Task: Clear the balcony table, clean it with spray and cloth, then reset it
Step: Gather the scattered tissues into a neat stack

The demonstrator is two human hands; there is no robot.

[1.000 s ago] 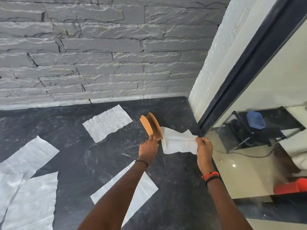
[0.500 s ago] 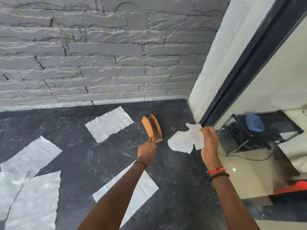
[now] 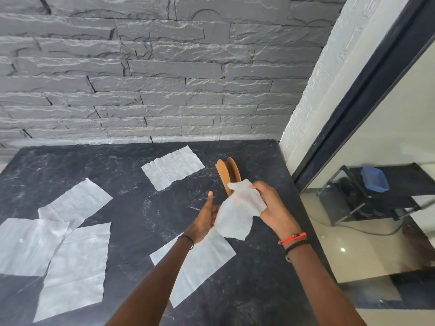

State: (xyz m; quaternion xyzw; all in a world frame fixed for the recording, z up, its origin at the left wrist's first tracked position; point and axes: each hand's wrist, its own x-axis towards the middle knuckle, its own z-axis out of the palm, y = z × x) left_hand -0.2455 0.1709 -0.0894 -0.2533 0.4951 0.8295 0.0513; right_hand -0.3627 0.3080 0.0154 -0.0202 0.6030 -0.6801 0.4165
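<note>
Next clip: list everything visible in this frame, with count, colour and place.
table: one, black stone, lower left
flat napkins: five, white, spread over the table, one under the left forearm
held napkin: one, white, crumpled, between both hands
napkin holder: one, orange-brown, upright, behind the hands
stone wall: one, grey, behind the table
door frame: one, black, right
blue tub: one, on a black rack seen in the glass, right
left hand: thumb up, palm against the held napkin
right hand: grips the held napkin; red and black wristbands
</note>
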